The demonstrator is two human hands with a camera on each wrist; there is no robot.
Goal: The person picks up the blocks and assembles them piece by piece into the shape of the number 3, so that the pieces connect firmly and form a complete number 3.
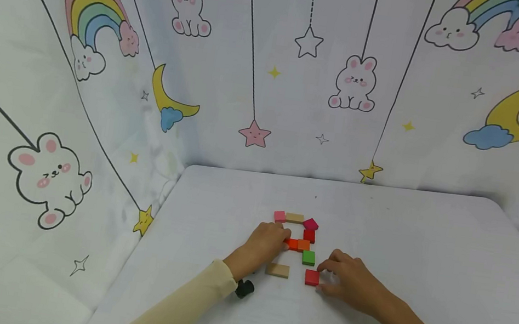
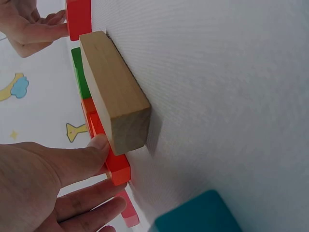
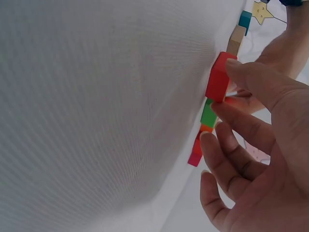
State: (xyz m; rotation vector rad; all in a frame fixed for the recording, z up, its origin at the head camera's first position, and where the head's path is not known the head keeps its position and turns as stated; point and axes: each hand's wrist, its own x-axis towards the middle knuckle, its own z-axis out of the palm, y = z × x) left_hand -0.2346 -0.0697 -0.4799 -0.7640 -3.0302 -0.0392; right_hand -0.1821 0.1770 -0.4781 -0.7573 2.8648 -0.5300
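Note:
My left hand (image 1: pixel 265 245) pinches an orange-red block (image 2: pixel 119 169) between thumb and index finger, at the left end of a short row. Right beside it sits an orange block (image 1: pixel 303 245). Nearer to me, my right hand (image 1: pixel 348 281) holds a red block (image 3: pixel 220 79), thumb at one end and index finger at the other. Its remaining fingers are loosely bent. Between the row and that red block lies a green block (image 1: pixel 308 257). A plain wooden block (image 1: pixel 277 270) lies to the left of the red one, near my left wrist.
Farther back, a pink block (image 1: pixel 279 216), a wooden block (image 1: pixel 294 218), a crimson pentagon-shaped block (image 1: pixel 311 224) and another red block (image 1: pixel 309 236) form a corner. A teal block (image 2: pixel 200 215) sits by my left wrist. White cloth covers the table (image 1: pixel 404 232); a patterned curtain (image 1: pixel 298 95) hangs behind.

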